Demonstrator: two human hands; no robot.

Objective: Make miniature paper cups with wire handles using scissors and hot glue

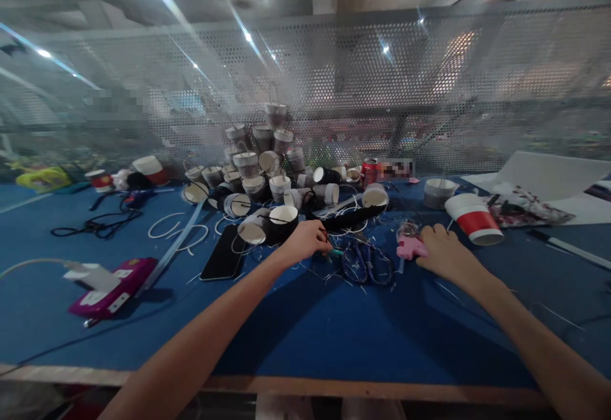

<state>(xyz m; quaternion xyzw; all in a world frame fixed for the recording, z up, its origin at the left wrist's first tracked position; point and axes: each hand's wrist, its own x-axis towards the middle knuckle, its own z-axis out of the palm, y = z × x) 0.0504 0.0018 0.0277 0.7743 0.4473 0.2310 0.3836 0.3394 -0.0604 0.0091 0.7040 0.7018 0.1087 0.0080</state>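
My left hand (308, 240) is closed in a pinch above the blue tabletop. A small teal item (336, 252) pokes out at its fingertips, too small to name. Just right of it lie scissors (367, 262) with dark blue handle loops, amid thread scraps. My right hand (443, 251) has its fingers curled down against a small pink object (410, 247) with a shiny clear part at its top; the fingertips are partly hidden. Behind my left hand, small grey-white fabric-covered cups (255, 186) with cord handles are heaped in a pile. A black strip (353, 217) lies in front of them.
A black phone (223, 253) lies left of my left hand. Farther left is a purple power strip (114, 289) with a white plug. A red can (369, 172) stands at the back. A red-and-white paper cup (473, 218) lies tipped at right. A perforated metal screen (334, 89) rises behind.
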